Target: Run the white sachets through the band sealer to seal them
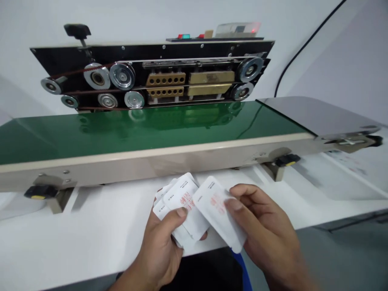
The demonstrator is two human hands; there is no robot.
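My left hand (163, 246) is closed round a fanned stack of white sachets (178, 202), its thumb pressing on the top one. Red and small black print shows on the uppermost sachet. My right hand (266, 230) pinches a single white sachet (216, 206) between thumb and fingers, tilted, with red print facing up. Its left edge overlaps or lies very close to the stack; whether they touch I cannot tell. Both hands are above the front edge of the white table (100, 238), just before the conveyor.
A band sealing machine (157, 54) with rollers and brass blocks stands behind a green conveyor belt (145, 133). Black knobs (41, 191) jut out under the conveyor's front rail. At right is a grey end plate (321, 113). A black cable (303, 42) runs along the wall.
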